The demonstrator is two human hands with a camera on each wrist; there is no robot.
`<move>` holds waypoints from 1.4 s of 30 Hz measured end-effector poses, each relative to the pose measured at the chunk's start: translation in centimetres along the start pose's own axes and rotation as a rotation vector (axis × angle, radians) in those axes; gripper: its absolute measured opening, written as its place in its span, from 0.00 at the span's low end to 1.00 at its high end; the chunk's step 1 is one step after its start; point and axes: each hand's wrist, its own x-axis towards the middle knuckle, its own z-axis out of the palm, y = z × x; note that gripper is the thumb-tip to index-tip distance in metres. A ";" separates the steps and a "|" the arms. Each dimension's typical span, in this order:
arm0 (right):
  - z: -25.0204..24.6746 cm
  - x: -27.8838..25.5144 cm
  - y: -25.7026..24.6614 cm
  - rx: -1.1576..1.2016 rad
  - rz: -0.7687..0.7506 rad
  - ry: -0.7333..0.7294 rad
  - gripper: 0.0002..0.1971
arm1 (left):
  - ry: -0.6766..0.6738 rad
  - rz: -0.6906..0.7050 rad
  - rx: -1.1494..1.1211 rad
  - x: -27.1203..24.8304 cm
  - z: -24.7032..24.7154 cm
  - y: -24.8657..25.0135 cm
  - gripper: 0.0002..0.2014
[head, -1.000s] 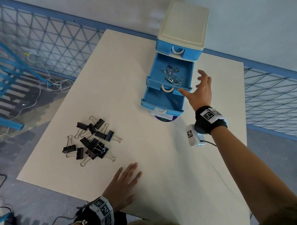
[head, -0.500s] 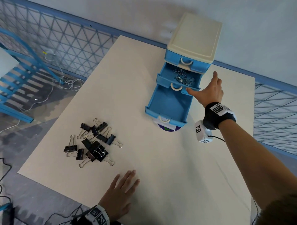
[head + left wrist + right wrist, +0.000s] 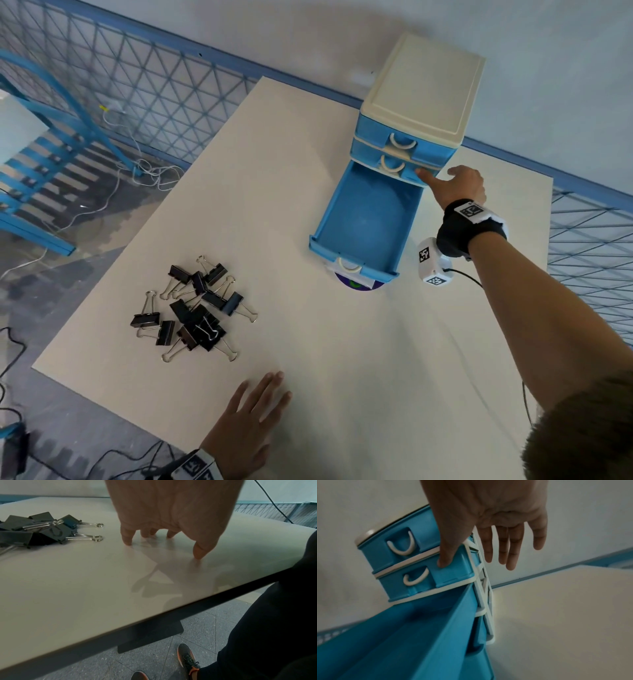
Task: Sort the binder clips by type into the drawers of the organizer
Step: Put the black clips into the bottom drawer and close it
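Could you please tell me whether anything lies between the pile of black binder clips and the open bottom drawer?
Nothing visible does: only bare cream tabletop separates the black metal binder clips from the open, empty blue plastic bottom drawer. Both hands are off that path.

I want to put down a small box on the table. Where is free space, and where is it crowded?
Bare tabletop lies between the black binder clips and the open bottom drawer, and between the left hand and the right forearm. Crowded: the clip pile itself, and the organizer corner where the right hand presses the middle drawer.
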 end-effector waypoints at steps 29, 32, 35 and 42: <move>14.8 -30.5 -2.9 -0.081 -0.692 -0.665 0.17 | 0.097 -0.116 -0.212 -4.7 -3.2 -7.1 0.17; 16.3 -31.6 -4.7 -0.101 -0.696 -0.673 0.21 | 0.139 -0.206 -0.283 -5.9 -4.3 -9.4 0.18; 17.7 -32.6 -6.6 -0.126 -0.717 -0.647 0.23 | 0.140 -0.355 -0.333 -6.7 -5.5 -11.7 0.14; 20.3 -34.5 -9.5 -0.246 -0.750 -0.569 0.22 | 0.172 -0.517 -0.459 -6.5 -6.0 -15.8 0.20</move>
